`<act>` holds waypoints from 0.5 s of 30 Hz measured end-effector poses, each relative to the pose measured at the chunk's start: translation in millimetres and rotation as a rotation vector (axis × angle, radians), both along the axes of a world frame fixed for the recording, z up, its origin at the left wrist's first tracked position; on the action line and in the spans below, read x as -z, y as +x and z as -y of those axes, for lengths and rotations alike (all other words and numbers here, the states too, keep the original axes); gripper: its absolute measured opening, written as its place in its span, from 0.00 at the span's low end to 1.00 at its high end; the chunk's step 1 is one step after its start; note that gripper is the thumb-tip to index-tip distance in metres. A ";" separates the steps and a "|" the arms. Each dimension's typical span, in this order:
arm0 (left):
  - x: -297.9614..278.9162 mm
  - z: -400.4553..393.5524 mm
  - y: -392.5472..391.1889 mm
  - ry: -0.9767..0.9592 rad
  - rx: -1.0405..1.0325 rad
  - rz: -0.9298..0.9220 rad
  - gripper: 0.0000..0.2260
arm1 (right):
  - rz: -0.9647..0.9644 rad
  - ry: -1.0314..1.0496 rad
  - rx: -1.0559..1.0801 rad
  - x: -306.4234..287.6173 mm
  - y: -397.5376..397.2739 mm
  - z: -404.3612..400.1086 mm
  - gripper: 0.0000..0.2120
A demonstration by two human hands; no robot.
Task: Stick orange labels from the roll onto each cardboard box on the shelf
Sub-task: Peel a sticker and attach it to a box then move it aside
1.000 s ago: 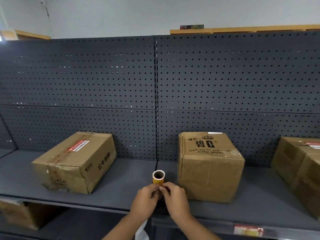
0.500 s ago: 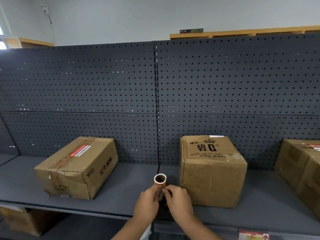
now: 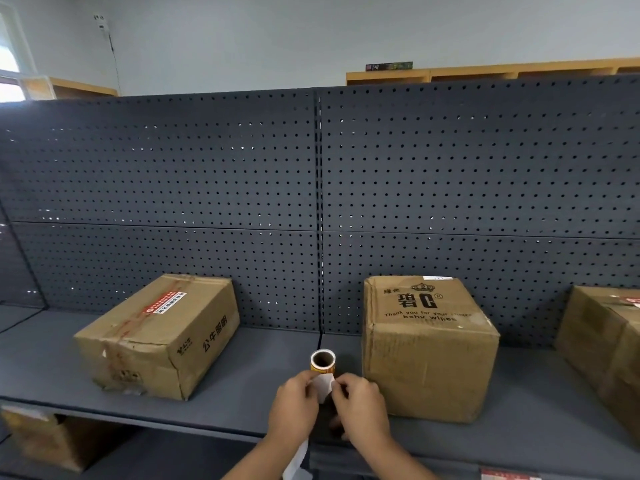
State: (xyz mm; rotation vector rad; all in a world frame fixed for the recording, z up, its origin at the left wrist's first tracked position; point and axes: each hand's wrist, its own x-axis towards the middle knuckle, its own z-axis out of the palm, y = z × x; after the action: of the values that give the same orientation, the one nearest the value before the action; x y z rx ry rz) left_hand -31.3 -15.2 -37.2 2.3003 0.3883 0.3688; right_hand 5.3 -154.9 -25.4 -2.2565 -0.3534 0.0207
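Observation:
A small roll of orange labels point(image 3: 322, 362) stands up between my hands, its cardboard core facing me. My left hand point(image 3: 293, 408) grips the roll from the left. My right hand point(image 3: 360, 405) pinches the white backing strip point(image 3: 323, 386) just below the roll. A loose tail of white backing point(image 3: 295, 460) hangs under my left wrist. Three cardboard boxes sit on the grey shelf point(image 3: 242, 393): a flat one point(image 3: 157, 336) at left, a tall one point(image 3: 427, 348) at centre right, and a third point(image 3: 604, 344) cut off at the right edge.
A dark pegboard wall point(image 3: 311, 202) backs the shelf. Another cardboard box point(image 3: 45, 441) sits on the lower shelf at bottom left. A red price tag point(image 3: 509, 474) is on the shelf's front edge at bottom right.
The view has tilted up slightly. My hands have drawn a little apart, and the white backing strip now shows between them under the roll.

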 end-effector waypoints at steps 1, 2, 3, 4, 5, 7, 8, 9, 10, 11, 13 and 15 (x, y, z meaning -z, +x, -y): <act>-2.1 0.4 0.9 0.040 -0.034 -0.008 0.15 | -0.019 0.018 -0.018 -6.4 -3.8 1.1 0.12; -5.6 0.6 1.7 0.091 -0.065 -0.015 0.14 | -0.036 0.039 -0.029 -11.3 -6.6 2.4 0.12; -8.0 -0.5 3.6 0.144 -0.084 -0.017 0.14 | -0.047 0.060 -0.033 -14.7 -8.4 3.7 0.13; -9.8 -2.2 5.7 0.188 -0.097 -0.025 0.15 | -0.056 0.080 -0.036 -18.5 -10.2 5.9 0.13; -11.2 -4.3 8.3 0.218 -0.110 -0.034 0.15 | -0.065 0.097 -0.041 -21.7 -11.0 8.4 0.13; -14.3 -6.9 12.5 0.210 -0.130 -0.069 0.16 | -0.084 0.106 -0.053 -26.9 -11.4 13.9 0.12; -14.6 -8.3 13.8 0.178 -0.140 -0.083 0.15 | -0.094 0.102 -0.064 -29.9 -11.8 16.8 0.12; -13.4 -10.0 15.3 0.142 -0.151 -0.081 0.15 | -0.102 0.092 -0.079 -32.9 -12.2 19.5 0.10; -12.3 -10.8 15.8 0.117 -0.162 -0.078 0.15 | -0.106 0.073 -0.096 -35.6 -12.4 22.0 0.09; -11.2 -11.1 15.5 0.109 -0.167 -0.075 0.15 | -0.101 0.049 -0.107 -37.5 -11.5 24.2 0.08; -10.0 -11.0 13.8 0.114 -0.172 -0.079 0.15 | -0.065 -0.003 -0.113 -41.1 -9.7 27.8 0.07; -9.2 -11.3 11.8 0.104 -0.185 -0.070 0.17 | -0.023 -0.050 -0.118 -46.9 -10.5 33.4 0.08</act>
State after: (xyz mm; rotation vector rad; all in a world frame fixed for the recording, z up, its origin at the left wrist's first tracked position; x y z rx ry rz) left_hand -19.5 -3.9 -28.0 2.3898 0.6331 0.4091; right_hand -5.2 -188.3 21.5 -2.2799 -0.4778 0.1181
